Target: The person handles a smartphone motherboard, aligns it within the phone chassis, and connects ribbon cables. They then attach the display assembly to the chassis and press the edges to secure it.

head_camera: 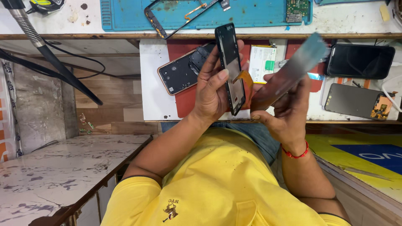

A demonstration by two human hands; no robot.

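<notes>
My left hand (210,90) grips a black phone frame (229,62) and holds it upright on its edge above my lap. My right hand (289,113), with a red thread on the wrist, holds a thin display panel (295,69). The panel is tilted up to the right and blurred. An orange flex ribbon (247,79) runs between the frame and the panel. Both hands are close together over the pull-out shelf (153,96).
On the shelf lie a black back cover with a copper rim (178,75), a white and green battery (262,58), a black phone (360,61) and a grey panel (354,100). Above, a blue mat (201,12) carries an empty frame (165,23) and a circuit board (297,9). A lamp's flexible neck (27,27) hangs at the left.
</notes>
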